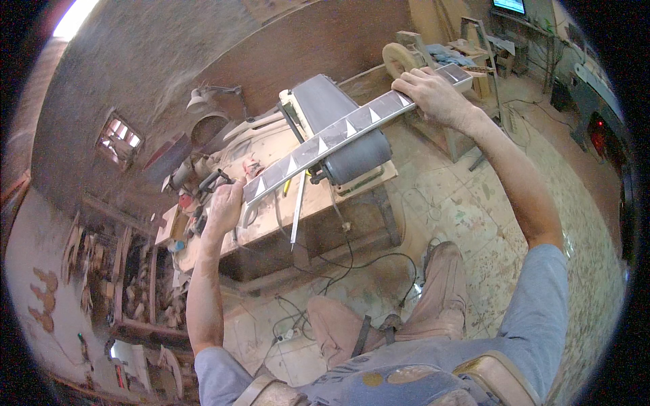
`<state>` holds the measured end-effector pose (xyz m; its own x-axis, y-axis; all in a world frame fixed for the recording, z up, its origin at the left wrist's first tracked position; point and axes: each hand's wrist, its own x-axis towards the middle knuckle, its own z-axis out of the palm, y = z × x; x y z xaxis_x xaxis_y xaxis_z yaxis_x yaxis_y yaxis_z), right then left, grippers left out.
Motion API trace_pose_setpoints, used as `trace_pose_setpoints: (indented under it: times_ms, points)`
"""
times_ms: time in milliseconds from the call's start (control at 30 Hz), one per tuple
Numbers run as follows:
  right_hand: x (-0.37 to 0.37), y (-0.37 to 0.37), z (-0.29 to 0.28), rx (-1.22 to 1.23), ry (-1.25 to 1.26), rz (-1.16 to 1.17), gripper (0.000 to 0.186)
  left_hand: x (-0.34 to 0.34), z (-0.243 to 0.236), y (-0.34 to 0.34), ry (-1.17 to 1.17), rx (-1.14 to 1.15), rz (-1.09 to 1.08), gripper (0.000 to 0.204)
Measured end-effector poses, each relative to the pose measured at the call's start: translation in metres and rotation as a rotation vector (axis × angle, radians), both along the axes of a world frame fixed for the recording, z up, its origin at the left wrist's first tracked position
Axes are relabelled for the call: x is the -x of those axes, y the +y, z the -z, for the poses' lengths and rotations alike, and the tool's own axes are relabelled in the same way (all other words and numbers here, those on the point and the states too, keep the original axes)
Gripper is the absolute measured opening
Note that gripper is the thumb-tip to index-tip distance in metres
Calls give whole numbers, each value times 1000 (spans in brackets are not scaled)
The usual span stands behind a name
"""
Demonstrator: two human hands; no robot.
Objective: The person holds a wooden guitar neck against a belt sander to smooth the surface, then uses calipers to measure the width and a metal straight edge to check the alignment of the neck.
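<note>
A long, narrow board [325, 143] with a dark face, pale edges and a row of white triangles slants across the view, its right end farther away. My left hand [227, 203] grips its near left end, and my right hand [433, 98] wraps over it close to the far right end. The board passes across a belt sander [318, 101] on a workbench, between its wide grey belt and its front roller [362, 157]. Whether board and belt touch, I cannot tell. Beneath the board, a thin pale strip [297, 210] sticks out over the bench's front edge.
The dusty wooden workbench [271, 233] carries tools on its left, with a desk lamp [198, 101] behind. Cables [352, 260] trail over the tiled floor [467, 210]. Shelves [135, 284] of wooden pieces stand left. A cluttered stand [467, 51] is at the far right.
</note>
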<state>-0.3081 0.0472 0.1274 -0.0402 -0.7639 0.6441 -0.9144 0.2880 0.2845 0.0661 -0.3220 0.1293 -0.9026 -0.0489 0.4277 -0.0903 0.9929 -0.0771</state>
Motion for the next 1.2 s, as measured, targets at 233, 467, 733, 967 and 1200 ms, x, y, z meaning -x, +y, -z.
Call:
trace_pose_setpoints:
  times_ms: [233,467,733,967,1200]
  points:
    - [-8,-11,12,243,218,39,28,-1,-9,30,312,139,-70,39]
    - [-8,-9,-8,-163,-11,-82,27,-23,4,-4,132,109,97,26]
    - [-20,-28,11,158,210,100,29,-15,-7,10,235,225,-99,43]
    - [-14,-20,7,107,67,-63,32,-28,-8,5,124,238,-7,20]
    - [28,21,-6,78,35,-12,37,34,4,47,208,382,-20,21]
